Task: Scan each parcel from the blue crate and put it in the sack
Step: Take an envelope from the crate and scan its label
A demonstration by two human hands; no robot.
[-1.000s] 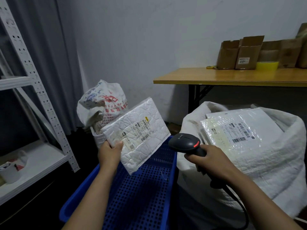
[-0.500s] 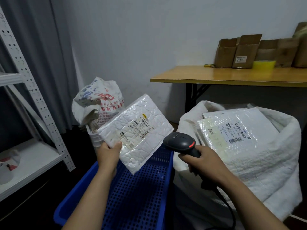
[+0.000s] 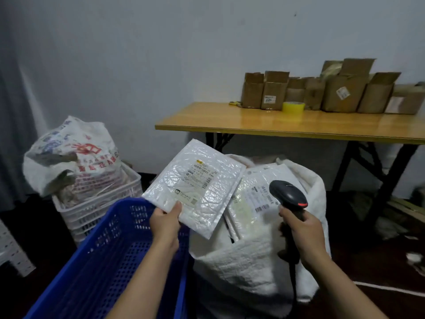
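Observation:
My left hand [image 3: 166,221] pinches the lower corner of a white bubble-mailer parcel [image 3: 195,185], label side up, held over the left rim of the white sack [image 3: 248,261]. My right hand [image 3: 303,233] grips a black barcode scanner [image 3: 288,196] with a red stripe, its head above the sack's mouth, right of the parcel. Other white labelled parcels [image 3: 253,199] lie inside the sack. The blue perforated crate [image 3: 99,261] stands at lower left beneath my left forearm; the part of its inside that shows holds nothing.
A white crate [image 3: 92,210] holding a printed white bag [image 3: 71,155] stands at the left. Behind the sack is a wooden table [image 3: 287,125] with several cardboard boxes [image 3: 340,90] and a yellow tape roll [image 3: 293,107]. A white perforated shelf part [image 3: 11,247] shows at far left.
My left hand carried the parcel right, from above the blue crate to the sack's rim. The scanner moved right and up with my right hand. The view swung right.

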